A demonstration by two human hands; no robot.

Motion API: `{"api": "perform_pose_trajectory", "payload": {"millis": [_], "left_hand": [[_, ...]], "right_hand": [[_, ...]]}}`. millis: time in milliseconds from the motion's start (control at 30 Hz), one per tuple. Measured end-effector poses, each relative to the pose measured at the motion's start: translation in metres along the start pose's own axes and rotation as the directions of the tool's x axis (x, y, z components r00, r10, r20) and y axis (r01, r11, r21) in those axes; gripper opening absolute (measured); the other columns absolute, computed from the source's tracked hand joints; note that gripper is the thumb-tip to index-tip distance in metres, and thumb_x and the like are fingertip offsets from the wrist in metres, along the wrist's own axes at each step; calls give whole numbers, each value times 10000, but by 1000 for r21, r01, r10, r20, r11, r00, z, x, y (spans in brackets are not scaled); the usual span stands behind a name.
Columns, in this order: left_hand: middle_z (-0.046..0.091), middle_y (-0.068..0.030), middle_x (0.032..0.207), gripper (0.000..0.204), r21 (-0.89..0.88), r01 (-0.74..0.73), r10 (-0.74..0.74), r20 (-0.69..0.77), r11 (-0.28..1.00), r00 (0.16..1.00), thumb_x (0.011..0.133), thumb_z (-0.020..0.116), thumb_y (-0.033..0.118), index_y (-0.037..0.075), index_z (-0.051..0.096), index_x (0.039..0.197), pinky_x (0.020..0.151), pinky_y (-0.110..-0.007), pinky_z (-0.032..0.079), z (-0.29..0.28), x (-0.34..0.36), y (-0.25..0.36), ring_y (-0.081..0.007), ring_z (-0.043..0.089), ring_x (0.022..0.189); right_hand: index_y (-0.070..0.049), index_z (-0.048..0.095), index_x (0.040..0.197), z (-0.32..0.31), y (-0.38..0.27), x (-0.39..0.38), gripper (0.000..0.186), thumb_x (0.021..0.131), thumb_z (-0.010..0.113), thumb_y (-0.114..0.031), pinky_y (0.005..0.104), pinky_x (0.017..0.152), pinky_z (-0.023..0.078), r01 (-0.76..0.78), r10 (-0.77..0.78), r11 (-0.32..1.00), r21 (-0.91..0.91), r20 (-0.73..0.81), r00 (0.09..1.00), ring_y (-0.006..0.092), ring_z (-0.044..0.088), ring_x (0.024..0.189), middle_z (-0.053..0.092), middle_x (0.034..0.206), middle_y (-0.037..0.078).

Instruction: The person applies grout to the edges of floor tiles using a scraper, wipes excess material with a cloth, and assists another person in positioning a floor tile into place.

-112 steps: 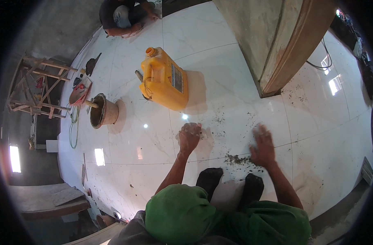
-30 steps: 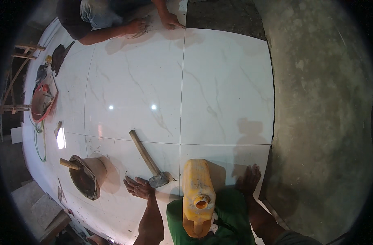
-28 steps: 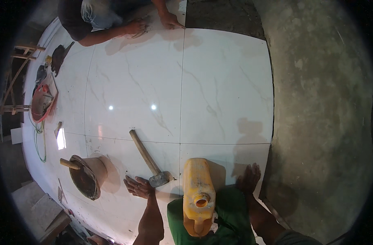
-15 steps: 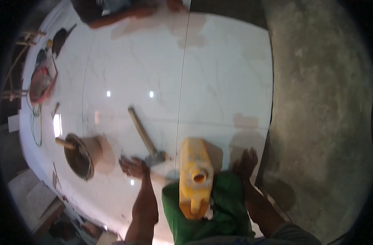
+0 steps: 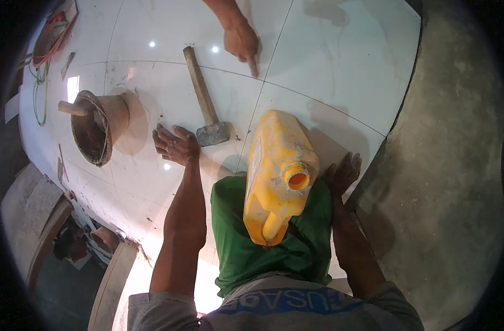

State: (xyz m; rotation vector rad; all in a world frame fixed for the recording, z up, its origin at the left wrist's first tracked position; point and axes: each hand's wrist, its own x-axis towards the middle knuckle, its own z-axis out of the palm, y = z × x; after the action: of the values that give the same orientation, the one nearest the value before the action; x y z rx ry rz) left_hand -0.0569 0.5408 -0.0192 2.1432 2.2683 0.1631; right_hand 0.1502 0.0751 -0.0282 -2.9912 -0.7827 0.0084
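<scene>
My left hand (image 5: 176, 145) rests flat on the white floor tiles with its fingers spread, close to the grey head of a wooden-handled sledgehammer (image 5: 208, 113). Near the right edge of the tiling, my right hand (image 5: 344, 172) lies on a tile with its fingers stretched out. Neither hand holds anything. Between my arms, in front of my green shorts (image 5: 230, 220), is an uncapped yellow jerrycan (image 5: 277, 149) with its mouth toward me. Another person's hand (image 5: 242, 43) comes in from the far side, its index finger pointing down beside the crossing of the tile joints.
A grimy bucket (image 5: 117, 118) with a wooden handle sticking out leans toward me on the left. Beyond it lies a red basin (image 5: 51, 38) near a green cord (image 5: 39, 99). Rough concrete floor (image 5: 445, 182) borders the tiles on the right.
My view has shifted, so the floor things sit higher in the picture. The other person's hand has come over the tile joint and points there. My hands stay flat on the tiles.
</scene>
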Motion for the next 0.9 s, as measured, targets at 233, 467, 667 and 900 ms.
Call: {"api": "perform_pose_trajectory", "payload": {"millis": [233, 467, 667, 900], "left_hand": [[405, -105, 1659, 675, -36, -5, 5, 1, 999, 1000, 1056, 484, 511, 138, 472, 1619, 1186, -586, 347, 0, 1, 1, -357, 351, 1526], [387, -83, 1660, 697, -1, -1, 1, 3, 1000, 1000, 1059, 430, 581, 162, 473, 1615, 1175, -577, 358, 5, 1, 0, -348, 357, 1510], [398, -88, 1652, 684, 21, 3, -3, -14, 1000, 1000, 1056, 439, 565, 153, 491, 1599, 1166, -579, 363, 12, 4, -8, -344, 365, 1502], [418, -83, 1642, 681, -2, 1, -1, -24, 1000, 1000, 1049, 464, 546, 144, 492, 1597, 1167, -577, 366, 9, 3, -5, -345, 376, 1499]], "right_hand": [[-21, 458, 1609, 7, 3, 1, 665, 1080, 500, -422, 615, 1246, 300, 37, -37, 999, -3, -78, 996, 473, 390, 1534, 440, 1642, 266], [-63, 391, 1654, 7, 2, 2, 780, 962, 616, -347, 661, 1249, 275, 26, -25, 1000, 17, -63, 998, 484, 326, 1566, 368, 1687, 258], [-65, 416, 1643, 2, -5, 6, 701, 1040, 534, -403, 650, 1236, 300, 43, -44, 999, -17, -82, 996, 473, 361, 1551, 392, 1670, 255], [-60, 414, 1649, 3, -5, 4, 670, 1097, 478, -435, 631, 1243, 296, 30, -29, 1000, 2, -91, 995, 464, 365, 1555, 409, 1666, 257]]}}
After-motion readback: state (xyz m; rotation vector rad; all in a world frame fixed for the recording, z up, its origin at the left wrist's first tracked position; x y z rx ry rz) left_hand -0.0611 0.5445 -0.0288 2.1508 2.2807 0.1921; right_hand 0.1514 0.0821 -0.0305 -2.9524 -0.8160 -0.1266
